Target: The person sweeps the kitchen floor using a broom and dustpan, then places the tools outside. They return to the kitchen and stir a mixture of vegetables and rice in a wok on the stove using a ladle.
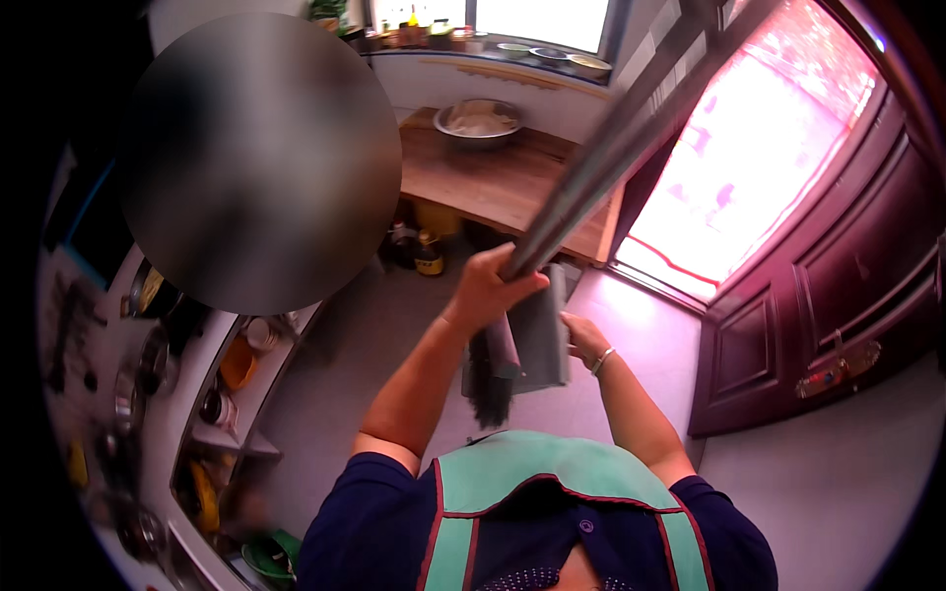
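My left hand point(485, 294) is closed around long grey handles point(601, 148) that slant toward the upper right and blur there. Below that hand hangs a broom point(490, 379), dark bristles down, beside a grey dustpan point(539, 345). My right hand point(585, 341), with a bracelet at the wrist, grips the dustpan's right edge; some of its fingers are hidden behind the pan. Broom and pan are held together in front of my green apron point(552, 463).
A wooden table point(473, 182) ahead carries a metal basin point(478, 120). Bottles point(429, 254) stand on the floor beneath it. At right is an open dark red door point(838, 256) beside a bright doorway. Shelves point(261, 394) line the left. A round blur covers the upper left.
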`<state>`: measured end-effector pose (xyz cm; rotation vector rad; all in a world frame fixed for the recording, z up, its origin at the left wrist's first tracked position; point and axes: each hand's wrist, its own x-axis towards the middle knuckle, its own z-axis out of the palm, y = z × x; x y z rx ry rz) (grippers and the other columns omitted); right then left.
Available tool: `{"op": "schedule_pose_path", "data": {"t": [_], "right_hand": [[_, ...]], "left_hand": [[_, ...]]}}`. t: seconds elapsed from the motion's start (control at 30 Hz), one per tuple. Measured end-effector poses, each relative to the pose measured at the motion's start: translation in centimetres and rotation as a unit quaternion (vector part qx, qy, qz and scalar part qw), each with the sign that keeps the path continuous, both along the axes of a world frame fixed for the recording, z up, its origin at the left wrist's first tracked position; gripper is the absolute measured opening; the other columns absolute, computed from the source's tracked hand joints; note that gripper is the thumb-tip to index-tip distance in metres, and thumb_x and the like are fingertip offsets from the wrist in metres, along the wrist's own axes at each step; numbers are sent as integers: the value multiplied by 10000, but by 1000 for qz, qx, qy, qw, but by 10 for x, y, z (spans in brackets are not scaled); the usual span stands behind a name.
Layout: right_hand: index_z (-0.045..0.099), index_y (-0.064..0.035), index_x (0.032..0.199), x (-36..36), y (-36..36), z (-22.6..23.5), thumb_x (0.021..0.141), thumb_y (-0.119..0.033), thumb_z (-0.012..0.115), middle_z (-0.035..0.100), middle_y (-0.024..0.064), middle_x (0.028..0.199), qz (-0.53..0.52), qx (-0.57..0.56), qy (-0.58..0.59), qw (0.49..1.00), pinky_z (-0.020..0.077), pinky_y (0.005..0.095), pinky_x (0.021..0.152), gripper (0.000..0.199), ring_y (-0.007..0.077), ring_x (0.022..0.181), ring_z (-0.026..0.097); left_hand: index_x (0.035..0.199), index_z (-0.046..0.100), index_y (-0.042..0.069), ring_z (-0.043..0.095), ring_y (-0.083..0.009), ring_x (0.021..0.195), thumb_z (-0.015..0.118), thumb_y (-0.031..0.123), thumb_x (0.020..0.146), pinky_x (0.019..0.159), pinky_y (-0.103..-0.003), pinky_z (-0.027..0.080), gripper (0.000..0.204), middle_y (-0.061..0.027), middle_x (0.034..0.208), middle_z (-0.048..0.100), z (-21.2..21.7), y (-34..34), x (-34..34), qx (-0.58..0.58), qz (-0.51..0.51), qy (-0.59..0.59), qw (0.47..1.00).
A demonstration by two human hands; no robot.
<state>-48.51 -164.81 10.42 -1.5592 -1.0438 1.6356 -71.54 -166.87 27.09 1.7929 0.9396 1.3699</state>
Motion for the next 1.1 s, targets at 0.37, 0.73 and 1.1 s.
{"op": "schedule_pose_path", "data": {"t": [0.37, 0.73, 1.1], "right_hand": [[395, -33, 1308, 141, 0, 145, 815, -152, 649, 522, 142, 1211, -16, 375, 63, 925, 406, 343, 955, 567, 240, 1164, 484], [545, -38, 1050, 361, 142, 126, 863, -152, 612, 582, 33, 981, -46, 384, 63, 920, 445, 273, 840, 229, 117, 941, 545], [494, -60, 1206, 577, 379, 78, 867, -178, 572, 548, 61, 1071, -7, 295, -12, 955, 434, 303, 858, 368, 136, 981, 522]], "left_hand": [[817, 588, 57, 451, -92, 607, 741, 178, 753, 566, -257, 415, 206, 5, 655, 518, -148, 77, 192, -65, -113, 60, 990], [1375, 295, 70, 349, -181, 1266, 648, 208, 819, 1058, -368, 229, 674, -75, 1326, 421, -76, 232, 431, -144, -351, -64, 923], [1207, 500, 31, 549, -168, 1022, 557, 169, 911, 873, -316, 451, 331, -84, 1086, 590, -28, 465, 666, -206, -432, -163, 863]]}}
